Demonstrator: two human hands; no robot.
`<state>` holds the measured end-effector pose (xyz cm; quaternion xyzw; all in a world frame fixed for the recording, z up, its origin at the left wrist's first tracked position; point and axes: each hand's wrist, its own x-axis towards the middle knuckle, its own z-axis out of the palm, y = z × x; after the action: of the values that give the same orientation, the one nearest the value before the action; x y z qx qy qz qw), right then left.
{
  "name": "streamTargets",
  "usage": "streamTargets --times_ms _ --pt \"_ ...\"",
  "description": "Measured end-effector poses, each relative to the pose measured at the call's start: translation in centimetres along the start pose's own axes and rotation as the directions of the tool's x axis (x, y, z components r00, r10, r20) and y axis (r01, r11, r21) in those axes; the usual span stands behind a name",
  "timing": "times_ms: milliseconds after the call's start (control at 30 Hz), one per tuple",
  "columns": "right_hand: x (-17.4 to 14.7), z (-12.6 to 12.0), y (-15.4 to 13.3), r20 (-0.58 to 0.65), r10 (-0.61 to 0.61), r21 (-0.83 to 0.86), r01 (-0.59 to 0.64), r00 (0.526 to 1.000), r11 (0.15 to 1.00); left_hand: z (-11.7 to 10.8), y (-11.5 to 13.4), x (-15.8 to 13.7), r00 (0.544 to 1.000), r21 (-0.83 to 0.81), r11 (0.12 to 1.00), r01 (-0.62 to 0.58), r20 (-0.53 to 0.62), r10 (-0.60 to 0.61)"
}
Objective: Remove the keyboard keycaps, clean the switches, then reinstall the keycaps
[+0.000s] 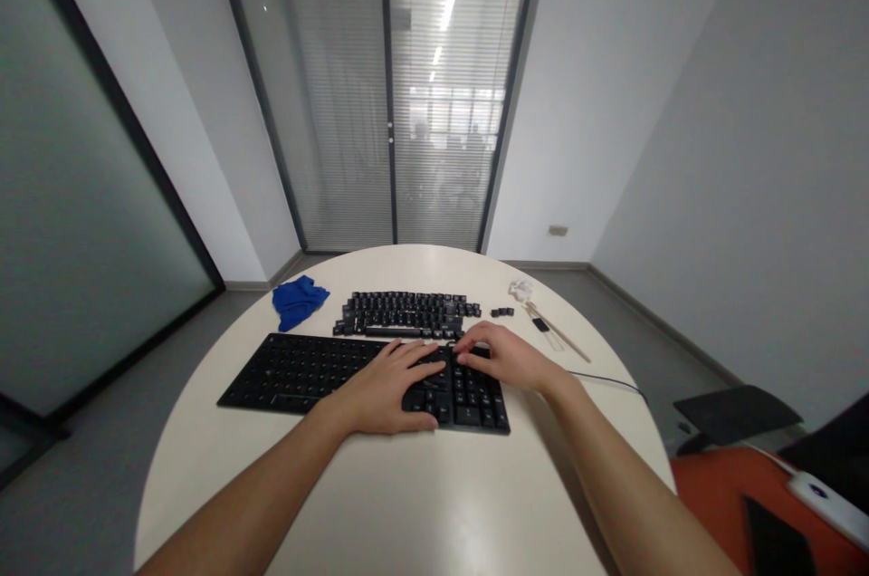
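Observation:
A black keyboard [295,368] lies on the table. Its left part shows bare switch positions, while keycaps sit on the number pad and around the arrow keys. My left hand [386,386] rests over the keyboard's middle-right part, fingers stretched out and spread. Over the top of the number pad, my right hand [502,354] curls with thumb and forefinger tips close together. Whatever is between those tips is too small to make out. Behind the keyboard, loose black keycaps [400,313] stand in keyboard-like rows, and several smaller keycaps [502,312] lie to their right.
A blue cloth [299,301] lies at the round table's [434,504] left. At the right are a crumpled white tissue [520,289], a wire keycap puller with a black handle [541,325] and a thin wooden stick [567,338]. A cable [611,379] crosses the right edge. An orange chair [720,494] stands beside the table.

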<state>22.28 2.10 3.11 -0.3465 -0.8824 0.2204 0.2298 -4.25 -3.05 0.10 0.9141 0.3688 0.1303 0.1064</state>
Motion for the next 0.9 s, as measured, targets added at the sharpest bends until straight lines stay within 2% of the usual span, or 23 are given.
streamTargets --times_ms 133,467,633,900 --pt "0.3 0.1 -0.2 0.043 -0.031 -0.082 0.034 0.999 0.996 0.0 0.0 0.0 1.000 0.001 1.000 -0.008 -0.004 0.008" --pt "0.4 0.1 -0.8 0.084 -0.004 -0.209 0.021 0.996 0.978 -0.1 -0.1 -0.1 1.000 -0.010 1.000 0.003 0.013 -0.003" --pt "0.4 0.2 -1.1 0.067 0.006 -0.211 0.008 0.998 0.978 -0.2 0.0 -0.1 1.000 -0.019 1.000 -0.007 -0.001 0.007" --pt "0.4 0.0 -1.1 0.106 -0.015 -0.145 0.031 0.994 0.989 -0.2 -0.1 -0.2 1.000 -0.023 1.000 -0.012 -0.013 0.011"
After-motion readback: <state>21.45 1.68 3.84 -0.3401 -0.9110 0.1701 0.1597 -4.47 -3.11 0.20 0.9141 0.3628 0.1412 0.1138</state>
